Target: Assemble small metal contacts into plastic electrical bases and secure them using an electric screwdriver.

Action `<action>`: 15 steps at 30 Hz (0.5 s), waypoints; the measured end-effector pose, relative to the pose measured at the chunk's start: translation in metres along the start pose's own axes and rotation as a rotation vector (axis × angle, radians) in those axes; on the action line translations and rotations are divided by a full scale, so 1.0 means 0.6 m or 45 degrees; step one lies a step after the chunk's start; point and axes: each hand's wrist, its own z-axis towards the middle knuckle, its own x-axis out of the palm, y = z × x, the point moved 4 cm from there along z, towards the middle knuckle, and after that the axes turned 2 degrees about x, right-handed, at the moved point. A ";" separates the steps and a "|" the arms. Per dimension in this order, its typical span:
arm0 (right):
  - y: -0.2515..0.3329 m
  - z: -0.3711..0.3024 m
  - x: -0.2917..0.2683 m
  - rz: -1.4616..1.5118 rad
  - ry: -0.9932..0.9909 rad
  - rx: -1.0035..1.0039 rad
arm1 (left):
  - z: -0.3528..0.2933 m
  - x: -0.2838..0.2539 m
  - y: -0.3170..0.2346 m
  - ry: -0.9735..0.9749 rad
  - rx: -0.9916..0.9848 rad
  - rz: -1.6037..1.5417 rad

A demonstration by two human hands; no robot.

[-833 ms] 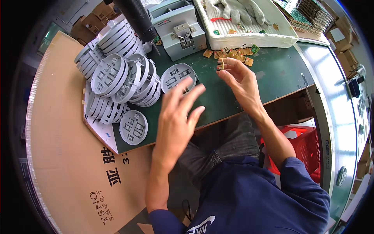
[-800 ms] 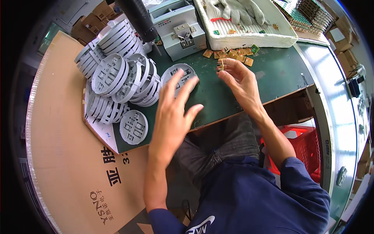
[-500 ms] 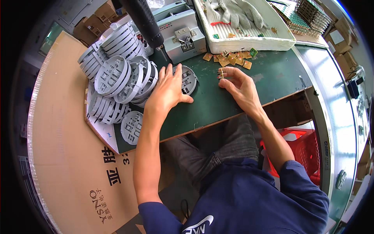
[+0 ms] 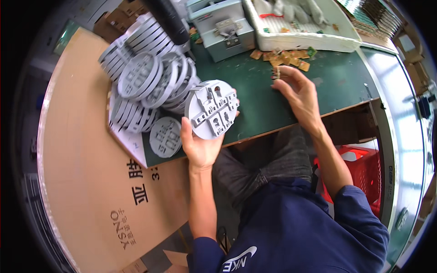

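My left hand [image 4: 204,148] grips a round grey plastic housing [image 4: 212,109], its ribbed, slotted face turned up toward me. The thumb lies along its left rim and the fingers go underneath, mostly hidden. My right hand [image 4: 298,93] pinches a small circuit board [image 4: 278,73] edge-on between thumb and fingers, with dark pins on its left side. It hovers over the green bench top [image 4: 259,102], just in front of a scatter of small square yellow boards [image 4: 287,58]. Left of my left hand, many matching grey housings [image 4: 141,75] are piled up, and a single housing [image 4: 165,137] lies flat at the near edge.
A black cylindrical tool [image 4: 168,20] hangs over the pile. Behind stands a grey metal device [image 4: 223,34] with a clamp. A white foam tray [image 4: 314,42] holds gloves [image 4: 296,11]. Cardboard [image 4: 82,150] borders the left side; a red plastic basket [image 4: 359,173] is below the bench.
My left hand has picked up a round housing from the bench, turned palm up and brought it nearer. The right hand still pinches its small board; the whole view has shifted slightly.
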 end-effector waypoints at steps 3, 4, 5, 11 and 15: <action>0.003 -0.003 0.004 -0.007 0.082 0.028 | -0.010 -0.010 0.007 0.002 0.000 -0.366; 0.003 -0.004 0.005 -0.036 0.082 0.035 | -0.013 -0.013 0.009 0.010 -0.024 -0.489; 0.003 -0.006 0.006 -0.065 0.082 0.042 | -0.015 -0.015 0.010 0.021 -0.048 -0.613; 0.004 -0.006 0.013 -0.108 0.105 0.026 | -0.017 -0.019 0.009 0.064 -0.033 -0.730; 0.002 -0.008 0.013 -0.114 0.100 0.042 | -0.018 -0.022 0.012 0.079 -0.018 -0.614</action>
